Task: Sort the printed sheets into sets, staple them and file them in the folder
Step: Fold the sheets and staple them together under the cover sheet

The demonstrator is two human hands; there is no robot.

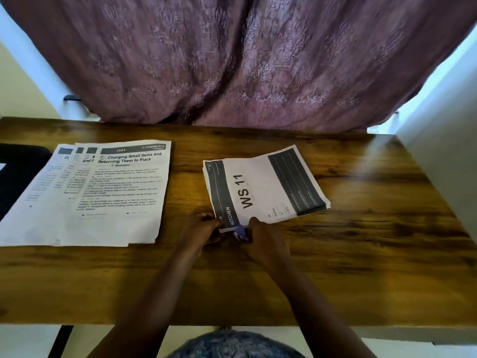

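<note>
A set of sheets with "WS 11" and "KITCHEN" on top (pixel 263 187) lies turned sideways on the wooden table (pixel 361 241). My left hand (pixel 201 229) pinches the set's near left corner. My right hand (pixel 260 241) grips a small purple stapler (pixel 241 233) at the set's near edge, right beside the left hand. To the left, several printed sheets lie fanned out, the top one headed "Charging Small Items and Returning Them to Place" (pixel 124 192).
A purple patterned curtain (pixel 245 60) hangs behind the table's far edge. A dark object (pixel 18 174) sits at the left edge, partly under the fanned sheets. White walls flank both sides.
</note>
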